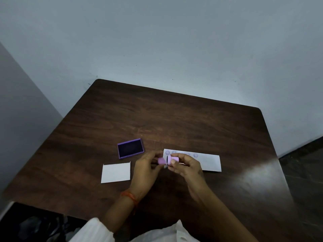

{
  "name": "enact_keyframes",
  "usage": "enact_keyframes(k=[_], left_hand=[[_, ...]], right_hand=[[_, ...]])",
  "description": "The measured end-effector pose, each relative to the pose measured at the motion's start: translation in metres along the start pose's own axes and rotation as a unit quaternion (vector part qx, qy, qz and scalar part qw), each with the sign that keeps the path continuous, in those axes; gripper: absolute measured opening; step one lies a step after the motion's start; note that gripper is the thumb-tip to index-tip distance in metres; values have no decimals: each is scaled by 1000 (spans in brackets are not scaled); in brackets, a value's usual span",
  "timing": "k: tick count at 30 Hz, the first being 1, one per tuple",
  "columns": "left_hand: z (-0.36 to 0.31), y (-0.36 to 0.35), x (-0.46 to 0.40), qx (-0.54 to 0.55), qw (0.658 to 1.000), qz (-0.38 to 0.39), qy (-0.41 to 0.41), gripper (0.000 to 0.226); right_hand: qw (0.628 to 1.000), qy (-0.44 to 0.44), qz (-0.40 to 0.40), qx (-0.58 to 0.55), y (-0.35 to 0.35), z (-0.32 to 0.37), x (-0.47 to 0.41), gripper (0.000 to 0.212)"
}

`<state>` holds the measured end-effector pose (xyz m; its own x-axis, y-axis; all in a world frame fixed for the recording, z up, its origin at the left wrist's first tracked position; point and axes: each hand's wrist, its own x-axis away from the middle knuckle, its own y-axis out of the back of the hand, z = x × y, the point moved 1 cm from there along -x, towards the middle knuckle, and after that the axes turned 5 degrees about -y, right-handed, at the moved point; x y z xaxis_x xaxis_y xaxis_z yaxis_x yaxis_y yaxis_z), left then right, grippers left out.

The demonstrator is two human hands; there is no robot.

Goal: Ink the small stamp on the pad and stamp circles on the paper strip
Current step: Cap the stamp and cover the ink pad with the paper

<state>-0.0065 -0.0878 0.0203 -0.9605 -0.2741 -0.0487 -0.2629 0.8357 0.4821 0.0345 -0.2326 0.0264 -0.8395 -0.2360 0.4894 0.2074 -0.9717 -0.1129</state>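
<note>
Dark wood table (174, 119) (pale walls (157, 41)).

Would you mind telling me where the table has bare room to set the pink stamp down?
The table is bare behind the ink pad and paper strip, and right of the strip. It is crowded between the white card and strip, where both hands work.

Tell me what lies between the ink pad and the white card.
Head view: only bare table between the ink pad and the white card.
</note>
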Motion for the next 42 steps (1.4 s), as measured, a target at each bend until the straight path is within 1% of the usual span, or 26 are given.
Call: enact_keyframes(k=[2,4,6,9,16,20,25,27,30,33,36,39,42], left_hand=[[-4,5,2,27,1000,-1,-5,42],[-7,8,3,45,999,2,-7,45],[-9,11,4,53,999,3,-9,48],[-12,13,6,60,998,2,-15,51],[-13,20,8,116,993,-5,-2,54],[-16,23,8,155,988,-6,10,59],[-12,21,7,222,974,-12,50,63],[-13,21,7,224,973,-18,58,58],[-14,22,6,212,975,-19,56,44],[-15,24,2,215,975,-13,53,34],[-16,25,0,214,976,-4,50,26],[-16,25,-2,215,975,2,52,23],[-16,25,-4,223,973,-2,55,25]], right_hand=[[990,59,-35,119,-4,5,2,18],[976,96,-44,191,-7,8,4,22],[970,107,-38,214,-10,11,5,23],[965,121,-26,231,-12,14,6,19],[973,99,25,209,-10,18,7,15],[975,70,33,210,-10,22,7,24],[975,65,52,205,-11,27,8,25],[975,68,62,201,-11,29,8,25],[975,52,72,203,-11,31,6,26],[983,17,100,155,-11,33,5,21],[986,2,96,136,-12,31,3,21],[988,-33,73,131,-14,28,2,23],[991,-39,78,103,-12,27,3,25]])
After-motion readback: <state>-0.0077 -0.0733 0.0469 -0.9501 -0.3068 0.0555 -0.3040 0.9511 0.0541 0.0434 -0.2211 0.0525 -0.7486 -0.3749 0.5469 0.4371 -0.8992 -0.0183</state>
